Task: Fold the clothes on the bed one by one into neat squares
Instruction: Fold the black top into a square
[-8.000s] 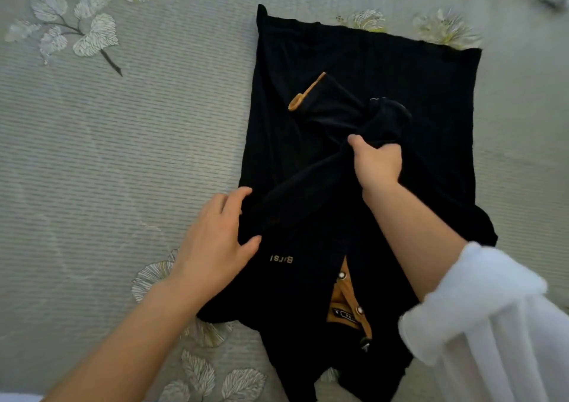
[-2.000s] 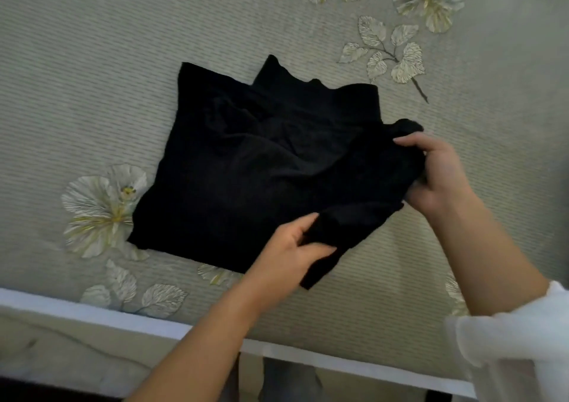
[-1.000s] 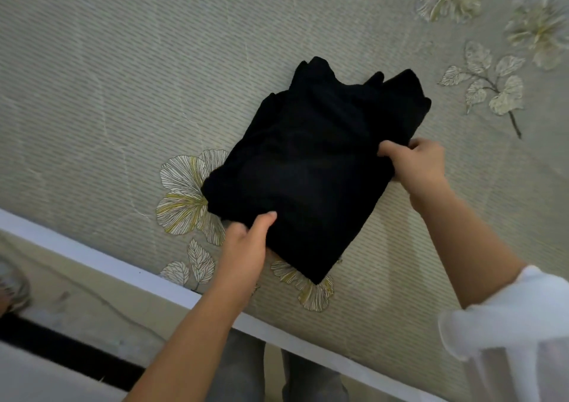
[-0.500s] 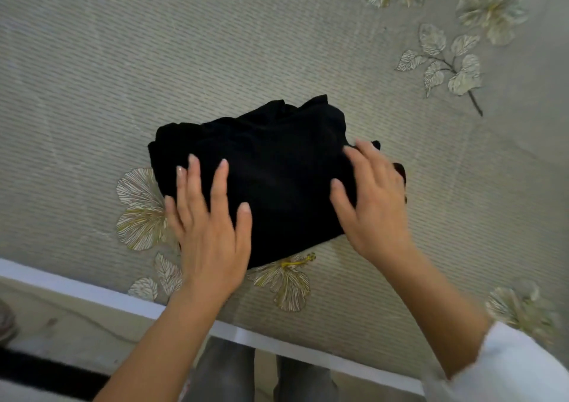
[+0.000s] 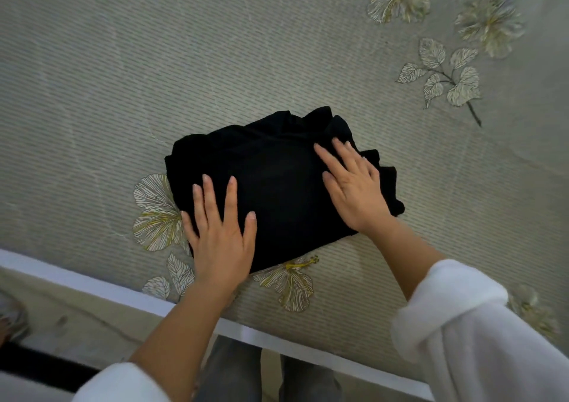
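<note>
The black garment [image 5: 277, 192] is so dark that its layers run together. I can only pick out separate edges at its 1 to 3 o'clock side, where a few folds step out unevenly. What lies under my palms is hidden, and the bundle covers part of a printed flower at its 9 o'clock. My sleeves [image 5: 462, 324] are cut off at the bottom of the view, and at 8 o'clock something like a shoe [image 5: 9, 318] is half out of frame and blurred.

The garment sits folded in a rough square on the bed cover [image 5: 92, 93], near the bed's white edge [image 5: 92, 281]. My left hand [image 5: 220, 238] lies flat on its 7 o'clock corner, fingers straight and spread. My right hand [image 5: 354, 192] lies flat on its 3 o'clock side, fingers extended toward 11 o'clock. Neither hand grips anything.
</note>
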### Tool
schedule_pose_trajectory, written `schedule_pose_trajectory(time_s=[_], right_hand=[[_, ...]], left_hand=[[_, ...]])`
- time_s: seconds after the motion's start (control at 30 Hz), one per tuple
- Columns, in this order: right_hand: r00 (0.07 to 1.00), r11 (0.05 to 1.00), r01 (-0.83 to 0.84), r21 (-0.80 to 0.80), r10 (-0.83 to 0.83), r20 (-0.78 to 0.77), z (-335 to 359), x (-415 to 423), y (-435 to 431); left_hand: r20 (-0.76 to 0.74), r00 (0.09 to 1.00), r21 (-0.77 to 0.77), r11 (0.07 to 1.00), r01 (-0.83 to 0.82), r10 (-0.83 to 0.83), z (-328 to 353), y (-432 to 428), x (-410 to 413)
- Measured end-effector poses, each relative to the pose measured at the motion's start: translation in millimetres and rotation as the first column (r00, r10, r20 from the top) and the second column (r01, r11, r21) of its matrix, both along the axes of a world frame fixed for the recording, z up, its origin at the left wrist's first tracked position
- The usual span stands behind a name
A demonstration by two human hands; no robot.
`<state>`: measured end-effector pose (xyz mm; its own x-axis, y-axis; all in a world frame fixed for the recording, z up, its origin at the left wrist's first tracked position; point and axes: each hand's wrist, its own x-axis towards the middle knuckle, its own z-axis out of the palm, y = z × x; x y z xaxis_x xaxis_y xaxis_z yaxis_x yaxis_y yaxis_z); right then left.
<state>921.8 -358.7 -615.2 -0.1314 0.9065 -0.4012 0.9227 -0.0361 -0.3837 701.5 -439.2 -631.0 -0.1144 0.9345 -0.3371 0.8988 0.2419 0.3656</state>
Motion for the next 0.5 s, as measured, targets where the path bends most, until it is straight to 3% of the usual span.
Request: schedule_pose_trajectory(time_s=[0.1, 0.17, 0.2, 0.27, 0.3, 0.33, 0.4, 0.5], right_hand=[[0.937, 0.932, 0.351, -0.095, -0.348, 0.042, 12, 10, 8], [0.869, 0.856, 0.494, -0.156, -0.490, 0.062, 19, 13, 10], [0.860, 0.844, 0.509, -0.170, -0.506, 0.064, 23, 12, 9], [0.829, 0.804, 0.550, -0.228, -0.557, 0.035, 30, 9, 6], [0.797, 0.761, 0.582, -0.286, -0.604, 0.016, 34, 6, 4], [0.764, 0.715, 0.604, -0.351, -0.645, 0.002, 40, 4, 0], [0.735, 0.659, 0.591, -0.465, -0.678, -0.027, 53, 1, -9], [0.743, 0.661, 0.542, -0.518, -0.666, -0.072, 76, 0, -26]], left_hand=[[0.098, 0.992, -0.037, 0.996, -0.078, 0.081, 16, 3, -12], [0.162, 0.924, -0.083, 0.938, -0.337, 0.347, 30, 2, -20], [0.257, 0.828, -0.133, 0.867, -0.480, 0.498, 33, 2, -26], [0.460, 0.526, -0.310, 0.684, -0.660, 0.716, 40, 0, -32], [0.482, 0.388, -0.429, 0.598, -0.677, 0.785, 44, 0, -34], [0.465, 0.315, -0.532, 0.546, -0.647, 0.827, 48, 0, -35], [0.435, 0.290, -0.644, 0.519, -0.562, 0.853, 63, 4, -35], [0.451, 0.415, -0.634, 0.611, -0.474, 0.790, 94, 14, -35]])
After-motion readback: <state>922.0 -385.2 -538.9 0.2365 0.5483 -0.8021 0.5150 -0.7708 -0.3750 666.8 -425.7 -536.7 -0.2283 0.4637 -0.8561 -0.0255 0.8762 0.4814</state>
